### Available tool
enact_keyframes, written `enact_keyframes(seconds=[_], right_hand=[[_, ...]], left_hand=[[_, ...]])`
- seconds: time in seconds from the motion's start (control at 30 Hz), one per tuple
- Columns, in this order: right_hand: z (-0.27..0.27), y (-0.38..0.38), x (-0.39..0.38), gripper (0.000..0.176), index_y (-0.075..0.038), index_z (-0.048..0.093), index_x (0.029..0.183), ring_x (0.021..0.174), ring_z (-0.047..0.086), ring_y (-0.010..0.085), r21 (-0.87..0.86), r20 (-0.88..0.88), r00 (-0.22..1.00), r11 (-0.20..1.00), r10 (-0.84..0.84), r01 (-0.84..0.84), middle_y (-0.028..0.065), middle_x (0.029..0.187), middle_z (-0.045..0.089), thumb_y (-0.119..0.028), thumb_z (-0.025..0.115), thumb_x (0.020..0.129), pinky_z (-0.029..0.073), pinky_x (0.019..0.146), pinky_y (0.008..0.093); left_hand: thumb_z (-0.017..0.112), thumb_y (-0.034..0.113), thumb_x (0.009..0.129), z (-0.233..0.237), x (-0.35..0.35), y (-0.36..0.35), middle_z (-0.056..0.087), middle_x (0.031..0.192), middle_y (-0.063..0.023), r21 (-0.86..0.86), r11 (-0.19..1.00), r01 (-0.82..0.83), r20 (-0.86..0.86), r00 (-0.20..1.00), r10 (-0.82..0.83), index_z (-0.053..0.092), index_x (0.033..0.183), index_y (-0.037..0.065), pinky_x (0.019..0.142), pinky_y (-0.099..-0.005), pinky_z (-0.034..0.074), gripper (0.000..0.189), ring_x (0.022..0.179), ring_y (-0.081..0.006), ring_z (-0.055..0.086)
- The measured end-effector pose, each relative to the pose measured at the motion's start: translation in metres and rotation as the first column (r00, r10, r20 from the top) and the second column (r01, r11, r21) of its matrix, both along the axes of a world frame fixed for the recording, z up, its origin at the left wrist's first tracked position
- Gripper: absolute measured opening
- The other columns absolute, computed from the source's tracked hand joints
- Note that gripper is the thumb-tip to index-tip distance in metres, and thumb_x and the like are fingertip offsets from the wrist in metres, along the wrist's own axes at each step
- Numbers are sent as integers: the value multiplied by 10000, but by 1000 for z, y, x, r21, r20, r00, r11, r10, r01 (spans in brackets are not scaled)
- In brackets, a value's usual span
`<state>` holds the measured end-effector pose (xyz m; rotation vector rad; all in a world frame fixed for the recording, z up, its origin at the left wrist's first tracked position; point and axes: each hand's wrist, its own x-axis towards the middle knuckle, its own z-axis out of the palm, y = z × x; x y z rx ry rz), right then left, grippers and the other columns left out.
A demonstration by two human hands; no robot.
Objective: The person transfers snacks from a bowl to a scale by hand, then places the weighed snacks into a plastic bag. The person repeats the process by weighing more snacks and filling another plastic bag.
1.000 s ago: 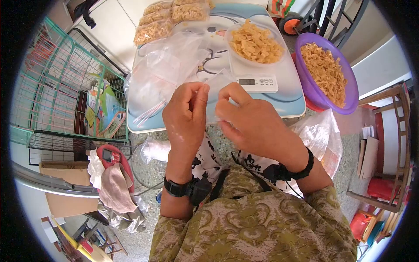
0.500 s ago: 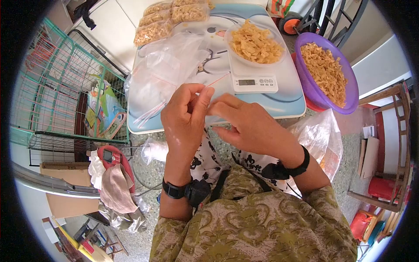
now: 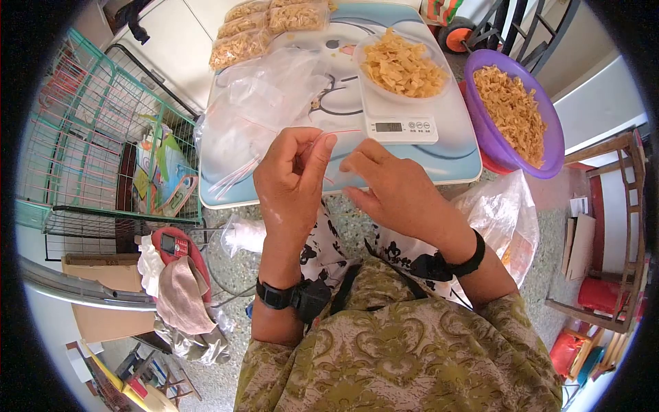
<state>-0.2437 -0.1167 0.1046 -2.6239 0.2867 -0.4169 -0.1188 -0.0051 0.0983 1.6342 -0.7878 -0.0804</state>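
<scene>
Between thumb and fingers, my left hand (image 3: 294,165) pinches a thin red twist tie (image 3: 341,131) that sticks out to the right. My right hand (image 3: 384,180) is just right of it, fingers curled and thumb apart, with nothing seen between them. Clear plastic bags (image 3: 264,93) lie on the table (image 3: 446,151) beyond my left hand, with thin ties (image 3: 235,175) near the edge. Behind my right hand, a white digital scale (image 3: 401,129) bears a clear bowl of yellow chips (image 3: 405,66).
Filled bags of chips (image 3: 240,48) lie at the table's back left. A purple basin (image 3: 555,127) of chips stands to the right, above a plastic bag (image 3: 504,213). A green wire cage (image 3: 89,130) is at the left.
My right hand has moved slightly right, away from my left hand, and its fingers have opened a little. The tie now points more level to the right.
</scene>
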Motion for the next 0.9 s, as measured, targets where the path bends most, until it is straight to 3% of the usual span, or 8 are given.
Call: enact_keyframes(seconds=[0.07,0.2,0.27,0.4,0.5,0.67,0.8,0.9], right_hand=[[3,-1,-1,230,-75,554,1011,670,611,297,279,53,994,955,91,-102,100,960,559,-174,691,854,496,588,405],[7,-7,2,215,-71,561,965,690,629,282,405,46,994,907,101,-111,95,1001,578,-200,699,862,501,603,396],[-2,-11,5,240,-75,532,1027,819,637,382,242,49,991,961,126,-134,141,1057,594,-266,614,908,516,686,469],[-6,-2,6,208,-59,533,1012,752,644,371,98,120,991,993,55,-67,141,1087,599,-214,603,892,525,623,463],[7,5,7,219,-48,559,982,712,651,329,-18,-25,988,988,153,-153,124,1184,597,-179,660,838,518,596,436],[-27,-4,14,214,-32,562,962,644,645,324,-227,-177,977,961,121,-160,121,1061,601,-147,647,803,516,539,427],[-28,-4,24,189,-38,555,940,663,650,313,-238,-229,967,957,112,-167,107,987,587,-142,635,804,513,532,420],[-19,-2,23,202,-51,573,983,698,654,302,-221,-142,980,961,139,-168,90,1064,599,-144,640,817,520,548,405]], left_hand=[[687,162,929,4,0,3,603,726,28,38,999,-7,-13,1000,8,646,923,15,491,-188,370,153,583,-11,466],[688,166,928,5,1,2,601,724,34,19,1000,-5,-73,997,6,647,929,14,482,-179,358,157,571,-10,457],[685,162,929,7,2,3,603,727,34,22,1000,-10,-89,996,12,646,930,13,480,-179,357,154,568,-9,456],[698,138,910,7,3,3,620,730,0,53,999,-3,-156,988,11,646,907,5,587,-208,434,142,648,-44,520],[690,146,918,3,-3,-1,626,750,0,34,997,69,-112,992,-65,651,904,5,598,-214,443,146,662,-44,527],[680,162,928,9,-5,0,606,744,22,38,998,40,-66,997,-37,658,911,6,586,-219,431,158,655,-43,510],[647,169,956,4,4,5,573,732,56,58,997,-45,-158,986,54,678,940,15,552,-175,362,157,637,-7,459],[648,182,954,3,7,3,537,681,65,42,995,-89,-135,986,94,687,941,15,500,-181,316,172,579,-5,417]])
